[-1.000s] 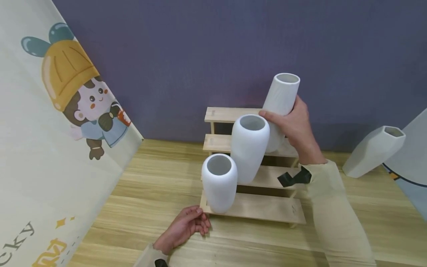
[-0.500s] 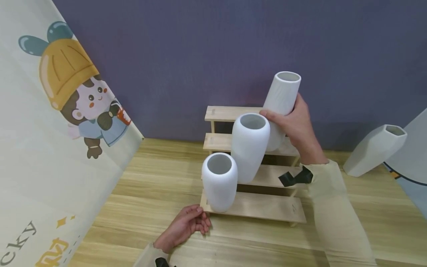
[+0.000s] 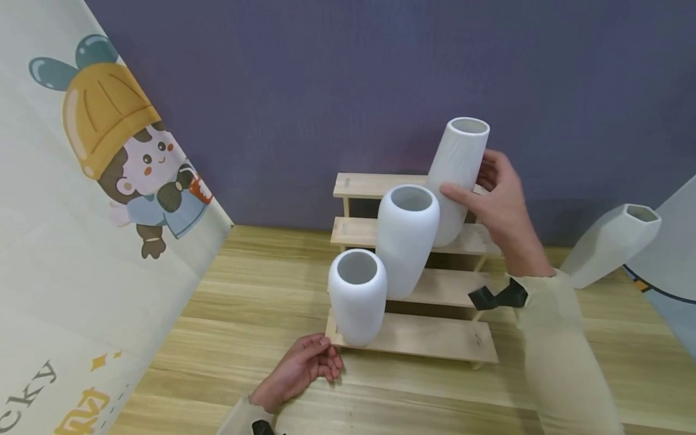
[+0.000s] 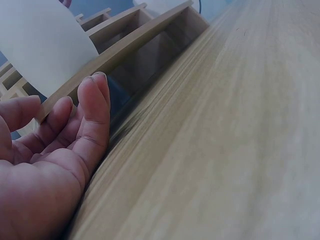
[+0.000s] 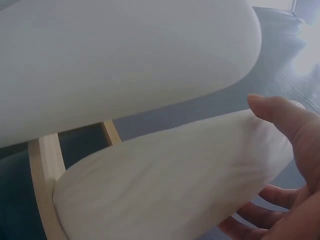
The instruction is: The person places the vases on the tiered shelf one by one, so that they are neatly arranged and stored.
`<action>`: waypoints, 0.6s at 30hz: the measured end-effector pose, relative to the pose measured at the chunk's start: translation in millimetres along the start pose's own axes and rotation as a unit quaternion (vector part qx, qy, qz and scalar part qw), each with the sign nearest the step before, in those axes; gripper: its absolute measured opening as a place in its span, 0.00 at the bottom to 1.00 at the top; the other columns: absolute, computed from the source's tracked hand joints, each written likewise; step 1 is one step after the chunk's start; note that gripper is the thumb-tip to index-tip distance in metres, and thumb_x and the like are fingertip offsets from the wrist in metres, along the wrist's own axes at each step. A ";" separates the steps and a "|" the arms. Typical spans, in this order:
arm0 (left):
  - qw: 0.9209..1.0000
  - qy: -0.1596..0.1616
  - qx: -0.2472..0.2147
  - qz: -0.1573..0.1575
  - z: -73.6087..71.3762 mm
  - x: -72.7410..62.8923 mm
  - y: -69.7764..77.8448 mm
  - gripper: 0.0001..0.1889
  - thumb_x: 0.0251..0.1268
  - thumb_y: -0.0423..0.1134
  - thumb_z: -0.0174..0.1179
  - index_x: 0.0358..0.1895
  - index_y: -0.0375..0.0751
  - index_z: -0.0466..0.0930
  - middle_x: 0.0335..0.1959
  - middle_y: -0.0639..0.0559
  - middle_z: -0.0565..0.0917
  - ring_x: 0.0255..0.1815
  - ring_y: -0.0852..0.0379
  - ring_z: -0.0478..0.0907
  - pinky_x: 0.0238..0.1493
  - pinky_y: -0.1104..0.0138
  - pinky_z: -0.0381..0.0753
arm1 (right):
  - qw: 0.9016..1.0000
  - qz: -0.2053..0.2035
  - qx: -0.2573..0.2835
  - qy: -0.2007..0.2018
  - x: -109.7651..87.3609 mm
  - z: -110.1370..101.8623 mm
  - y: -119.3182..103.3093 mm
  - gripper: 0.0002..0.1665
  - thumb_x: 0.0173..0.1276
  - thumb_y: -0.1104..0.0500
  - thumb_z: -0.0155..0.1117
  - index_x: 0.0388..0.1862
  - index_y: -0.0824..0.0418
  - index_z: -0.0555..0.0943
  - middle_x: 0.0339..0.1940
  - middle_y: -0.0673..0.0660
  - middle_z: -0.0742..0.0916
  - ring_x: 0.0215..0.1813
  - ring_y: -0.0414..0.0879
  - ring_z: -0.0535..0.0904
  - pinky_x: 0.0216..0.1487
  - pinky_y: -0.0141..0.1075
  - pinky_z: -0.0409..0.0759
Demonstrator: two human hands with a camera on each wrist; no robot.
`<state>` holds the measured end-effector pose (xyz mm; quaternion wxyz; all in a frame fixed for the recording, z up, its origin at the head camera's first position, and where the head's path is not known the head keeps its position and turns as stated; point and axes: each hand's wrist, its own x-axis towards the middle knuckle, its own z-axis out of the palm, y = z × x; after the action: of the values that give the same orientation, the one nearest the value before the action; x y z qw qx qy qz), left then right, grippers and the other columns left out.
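Three white vases stand on a stepped wooden display stand [image 3: 435,338]. The short vase [image 3: 357,302] is on the lowest step and a taller rounded vase [image 3: 406,241] on the step above. Behind them, the tapered vase [image 3: 457,157] stands on the third step, its base partly hidden. My right hand [image 3: 502,205] is spread around the tapered vase's right side, thumb in front and fingers behind; the right wrist view shows a loosened hand [image 5: 295,165] beside the vase [image 5: 165,180]. My left hand [image 3: 304,365] pinches the stand's front left corner between thumb and finger [image 4: 57,112].
An angular white vase [image 3: 614,244] stands on the wood-grain table [image 3: 244,290] at the right, partly behind my right sleeve. A dark blue-grey panel [image 3: 304,109] rises behind the stand. At the left is a white panel with a cartoon figure [image 3: 141,163].
My right hand has loosened from the tapered vase and drawn a little to the right, its thumb sliding back. The vase stays on its step. My left hand has not moved.
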<state>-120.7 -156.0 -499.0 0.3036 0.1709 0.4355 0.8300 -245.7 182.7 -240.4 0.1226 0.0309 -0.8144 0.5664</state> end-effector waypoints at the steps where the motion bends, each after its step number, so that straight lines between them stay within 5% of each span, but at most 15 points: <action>1: 1.000 -0.001 0.000 -0.001 -0.4 -0.8 0.2 0.17 0.84 0.36 0.35 0.42 0.42 0.77 0.39 0.53 0.89 0.38 0.63 0.86 0.39 0.74 0.86 | 1.000 0.001 0.001 0.001 -1.6 -1.4 0.4 0.50 0.60 0.50 0.76 0.76 0.50 0.60 0.74 0.59 0.71 0.70 0.50 0.69 0.72 0.57 0.71; 12: 1.000 -0.005 -0.001 -0.010 -3.5 -9.1 1.9 0.17 0.84 0.37 0.36 0.42 0.43 0.77 0.39 0.53 0.89 0.38 0.63 0.86 0.39 0.74 0.86 | 0.999 0.006 -0.015 0.037 -22.7 -19.7 7.4 0.44 0.62 0.50 0.75 0.73 0.47 0.62 0.65 0.44 0.77 0.66 0.42 0.72 0.68 0.46 0.73; 18: 1.000 -0.011 0.000 -0.008 -6.2 -12.8 1.9 0.17 0.84 0.36 0.35 0.42 0.42 0.77 0.39 0.52 0.89 0.37 0.63 0.86 0.39 0.73 0.86 | 0.996 -0.018 0.065 0.055 -32.0 -32.0 15.4 0.38 0.61 0.60 0.75 0.67 0.48 0.68 0.57 0.41 0.80 0.60 0.38 0.76 0.55 0.23 0.76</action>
<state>-115.1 -169.1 -501.2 0.3147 0.1761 0.4332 0.8260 -212.3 215.1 -251.5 0.1754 0.0219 -0.7672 0.6166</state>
